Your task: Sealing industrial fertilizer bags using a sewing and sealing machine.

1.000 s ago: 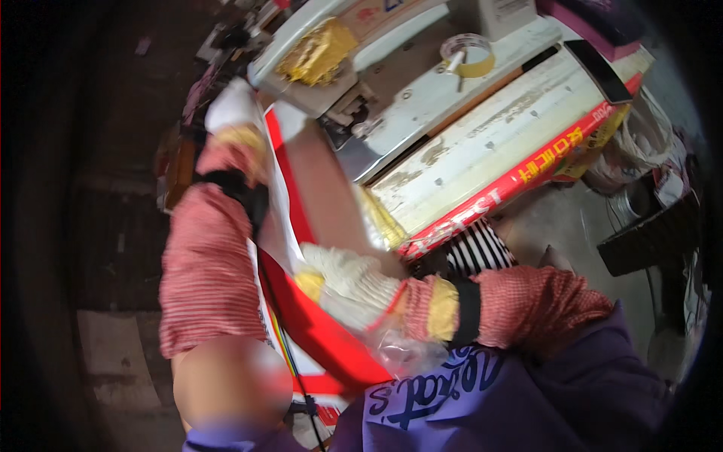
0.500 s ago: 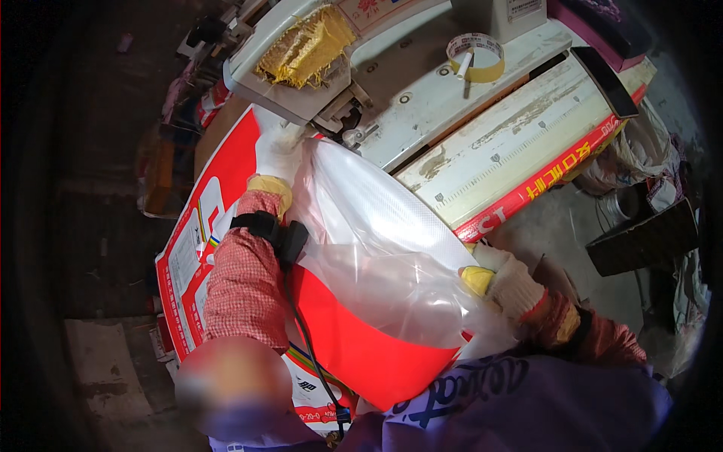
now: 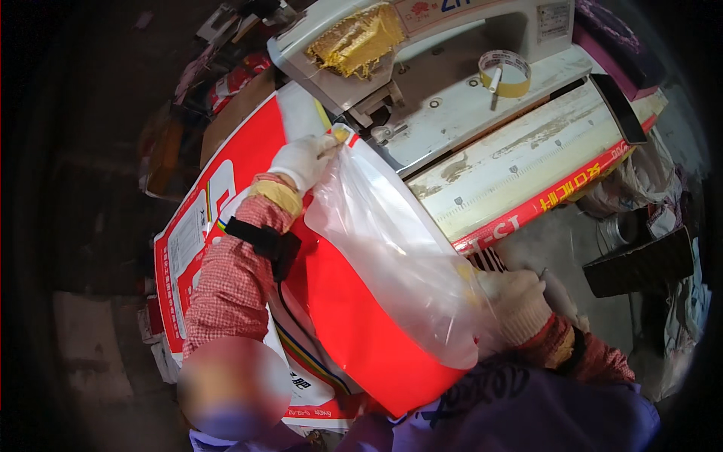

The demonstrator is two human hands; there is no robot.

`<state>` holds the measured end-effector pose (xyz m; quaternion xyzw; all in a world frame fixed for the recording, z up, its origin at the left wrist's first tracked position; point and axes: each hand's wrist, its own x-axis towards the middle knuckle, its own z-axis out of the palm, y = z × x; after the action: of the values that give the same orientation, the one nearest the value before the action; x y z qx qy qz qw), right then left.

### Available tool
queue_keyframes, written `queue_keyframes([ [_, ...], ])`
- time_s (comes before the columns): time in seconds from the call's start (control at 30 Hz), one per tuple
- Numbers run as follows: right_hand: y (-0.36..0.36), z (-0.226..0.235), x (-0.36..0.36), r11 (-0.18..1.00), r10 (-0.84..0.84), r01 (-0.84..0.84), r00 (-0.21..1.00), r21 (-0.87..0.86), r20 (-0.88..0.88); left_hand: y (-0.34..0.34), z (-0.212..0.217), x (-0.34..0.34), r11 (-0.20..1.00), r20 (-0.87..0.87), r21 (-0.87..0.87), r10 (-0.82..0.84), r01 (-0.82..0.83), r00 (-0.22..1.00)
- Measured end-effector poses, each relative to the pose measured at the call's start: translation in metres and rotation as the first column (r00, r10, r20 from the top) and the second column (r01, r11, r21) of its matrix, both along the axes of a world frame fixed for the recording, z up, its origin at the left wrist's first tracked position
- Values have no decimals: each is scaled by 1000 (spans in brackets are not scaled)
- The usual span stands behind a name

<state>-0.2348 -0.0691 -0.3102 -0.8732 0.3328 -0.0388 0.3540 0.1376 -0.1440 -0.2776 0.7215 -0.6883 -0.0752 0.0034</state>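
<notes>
In a white work glove with yellow fingertips, my left hand (image 3: 305,160) pinches the upper corner of a red and white woven bag (image 3: 369,331), close to the foot of an industrial sewing machine (image 3: 444,135). A clear plastic liner (image 3: 399,275) bulges out of the bag's spread mouth. On the right, my gloved right hand (image 3: 516,297) is closed on the other end of the mouth, its fingertips partly behind the clear film. The bag's lower part lies against my purple apron (image 3: 527,399).
More printed red and white bag material (image 3: 188,233) lies left of my left arm. On the machine bed sits a roll of yellowish tape (image 3: 504,74) with a small white stick in it. A dark open box (image 3: 640,241) and crumpled plastic sacks (image 3: 640,169) stand at the right.
My left hand has come away from the machine's foot, toward me and slightly right, bringing the bag corner along. My right hand has shifted slightly, and the view has moved a little.
</notes>
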Motion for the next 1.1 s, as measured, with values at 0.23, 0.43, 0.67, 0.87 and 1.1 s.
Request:
queue_keyframes([
  [0.23, -5, 19, 0, 981, 186, -173, 968, 89, -167, -32, -12, 6, 1000, -85, 12, 13, -12, 996],
  [0.43, -59, -15, 96, 892, 33, 159, 910, -422, 414, -109, 33, 83, 999, 353, -15, -22, 29, 935],
  [0.67, -118, -8, 201, 885, 2, 32, 997, -464, 74, -86, 130, 66, 973, 502, -146, -84, 180, 861],
  [0.87, -168, 22, 167, 884, 428, -435, 900, -169, -81, 10, 171, -107, 924, 641, 70, -330, 375, 693],
  [1.1, -163, 24, 131, 939, 240, -272, 957, 212, 164, 31, 158, -232, 620, 246, 408, -781, 670, 573],
])
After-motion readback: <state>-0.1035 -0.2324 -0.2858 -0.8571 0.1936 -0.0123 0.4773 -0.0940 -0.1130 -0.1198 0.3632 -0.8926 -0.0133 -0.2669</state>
